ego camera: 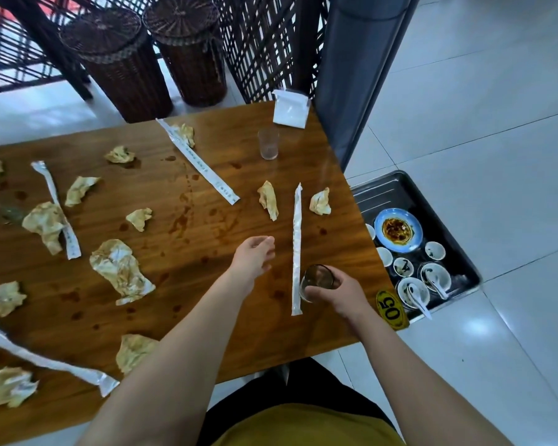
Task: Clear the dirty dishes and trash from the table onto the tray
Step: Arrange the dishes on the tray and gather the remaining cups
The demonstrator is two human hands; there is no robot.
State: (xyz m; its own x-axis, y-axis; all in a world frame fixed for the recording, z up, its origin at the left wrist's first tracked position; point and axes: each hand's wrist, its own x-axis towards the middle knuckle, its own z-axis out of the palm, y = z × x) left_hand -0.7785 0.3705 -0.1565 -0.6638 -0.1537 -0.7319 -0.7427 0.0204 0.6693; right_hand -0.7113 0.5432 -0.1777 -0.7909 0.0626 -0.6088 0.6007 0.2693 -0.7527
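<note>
Stained wooden bench | yellow tag at its edge reads "05" | right hand just beside tag grips glass | left hand farther from tag, relaxed, empty

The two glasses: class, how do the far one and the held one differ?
The far glass stands untouched on the table; the held glass is gripped by the right hand. The far glass sits beside the white packet; the held glass is near the number plate. Both look clear and empty.
</note>
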